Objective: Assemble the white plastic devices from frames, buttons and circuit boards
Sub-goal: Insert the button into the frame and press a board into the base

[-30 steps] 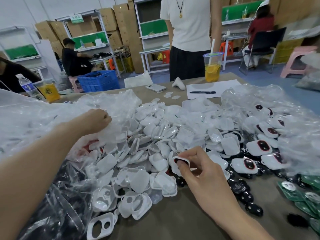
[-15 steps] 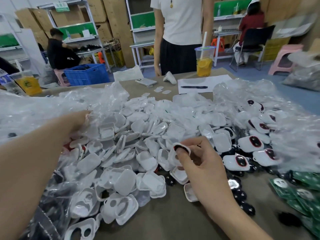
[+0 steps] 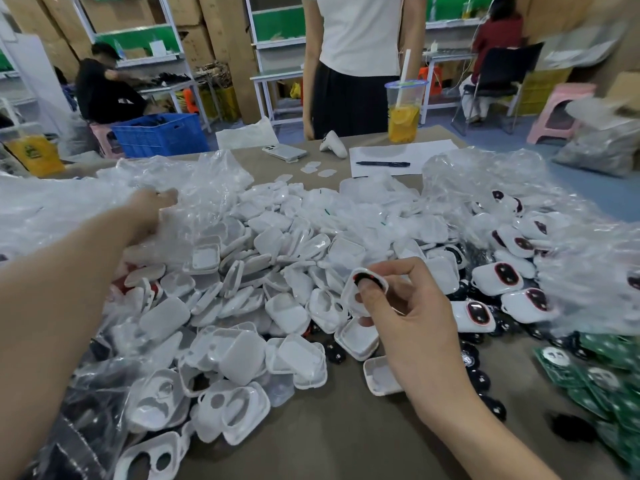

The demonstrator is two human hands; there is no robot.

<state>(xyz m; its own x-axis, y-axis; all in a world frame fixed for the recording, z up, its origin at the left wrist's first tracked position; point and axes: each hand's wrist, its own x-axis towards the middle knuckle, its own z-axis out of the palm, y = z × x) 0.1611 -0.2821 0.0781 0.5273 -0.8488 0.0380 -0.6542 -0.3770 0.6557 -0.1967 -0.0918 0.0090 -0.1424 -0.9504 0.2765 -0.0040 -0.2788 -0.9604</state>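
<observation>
From the head camera, the right hand [image 3: 415, 320] is raised just above the near edge of a big heap of white shells [image 3: 277, 244] in the middle of the tabletop [image 3: 329, 445]. Its thumb and curled fingers pinch a white frame [image 3: 349, 292] with a black button [image 3: 363, 276] sitting in its upper opening.

The left hand [image 3: 150, 209] reaches far and left into a crumpled clear bag [image 3: 207, 181]. Its fingers are blurred and partly sunk in the film, so I cannot tell whether they grip it.

Near left, more empty frames [image 3: 228, 410] with two cut-out holes lie at the foot of the heap. To the right of the held frame, finished devices [image 3: 498, 278] with dark, red-rimmed faces lie partly under a second clear bag [image 3: 485, 174]. Loose black buttons [image 3: 478, 379] are scattered just nearer than them. Green circuit boards [image 3: 588, 368] are piled at the near right edge.

At the far side of the tabletop lie a phone [image 3: 284, 152] and a sheet of paper [image 3: 401, 155] with a pen [image 3: 382, 164] on it. A plastic cup [image 3: 403, 112] of yellow drink with a straw stands there too. A person in a white top [image 3: 360, 29] stands just beyond.
</observation>
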